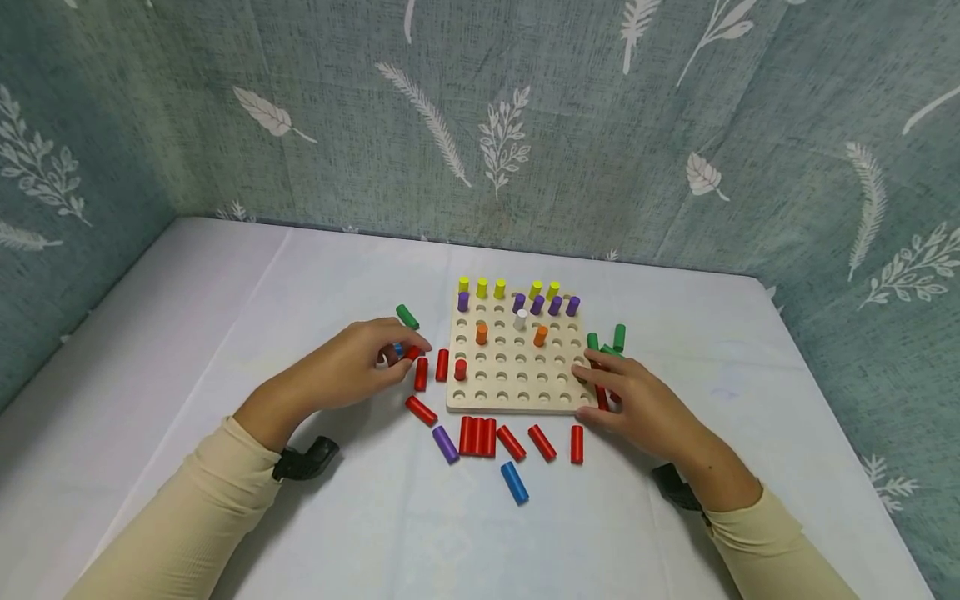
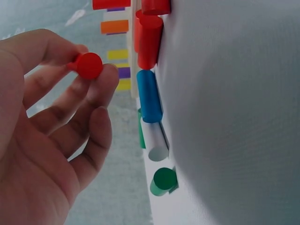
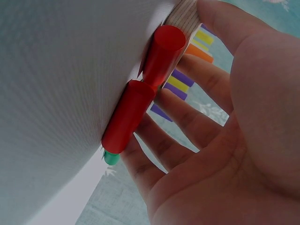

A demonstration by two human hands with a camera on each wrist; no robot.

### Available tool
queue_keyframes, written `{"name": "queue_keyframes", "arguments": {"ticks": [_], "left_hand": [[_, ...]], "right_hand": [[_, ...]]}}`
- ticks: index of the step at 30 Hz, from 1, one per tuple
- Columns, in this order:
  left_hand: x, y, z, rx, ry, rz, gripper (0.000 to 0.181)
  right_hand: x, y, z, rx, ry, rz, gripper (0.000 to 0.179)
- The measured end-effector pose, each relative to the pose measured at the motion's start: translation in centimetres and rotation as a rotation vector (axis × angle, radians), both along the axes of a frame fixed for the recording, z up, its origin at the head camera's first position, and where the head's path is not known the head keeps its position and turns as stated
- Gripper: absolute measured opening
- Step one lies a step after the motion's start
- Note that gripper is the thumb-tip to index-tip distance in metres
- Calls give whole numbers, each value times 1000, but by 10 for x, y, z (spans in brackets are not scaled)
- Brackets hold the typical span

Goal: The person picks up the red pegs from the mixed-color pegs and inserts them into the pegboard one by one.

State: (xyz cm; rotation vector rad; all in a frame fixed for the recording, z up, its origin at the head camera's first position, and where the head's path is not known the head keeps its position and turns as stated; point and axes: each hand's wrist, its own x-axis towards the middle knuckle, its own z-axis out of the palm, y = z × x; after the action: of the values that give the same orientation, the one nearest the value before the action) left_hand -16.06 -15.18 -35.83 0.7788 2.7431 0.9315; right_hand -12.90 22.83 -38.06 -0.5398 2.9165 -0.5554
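A: Where is the red peg (image 1: 412, 353) held?

B: It is pinched by the left hand (image 1: 356, 360), just left of the board (image 1: 517, 407).

A: And its long axis?

B: In the left wrist view it is seen almost end-on. It is judged to be tipped over, not aligned with the upright red peg (image 1: 461, 370) set in the board's left column.

A: Which hand is placed nearer that column?

B: The left; only a loose red peg (image 1: 442, 365) is found between. The right hand (image 1: 637, 400) is laid at the board's right edge, its fingers spread; no peg is seen gripped there.
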Motion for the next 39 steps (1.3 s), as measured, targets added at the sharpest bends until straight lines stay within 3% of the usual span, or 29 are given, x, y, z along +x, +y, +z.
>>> {"name": "queue_keyframes", "arguments": {"ticks": [16, 23, 39], "left_hand": [[6, 14, 3, 36, -63, 43, 31], [7, 17, 2, 46, -36, 42, 31], [12, 27, 4, 67, -84, 51, 36]], "right_hand": [[-1, 0, 0, 4, -6, 0, 65], [-1, -1, 0, 5, -10, -8, 65], [-1, -1, 1, -4, -11, -6, 65]]}}
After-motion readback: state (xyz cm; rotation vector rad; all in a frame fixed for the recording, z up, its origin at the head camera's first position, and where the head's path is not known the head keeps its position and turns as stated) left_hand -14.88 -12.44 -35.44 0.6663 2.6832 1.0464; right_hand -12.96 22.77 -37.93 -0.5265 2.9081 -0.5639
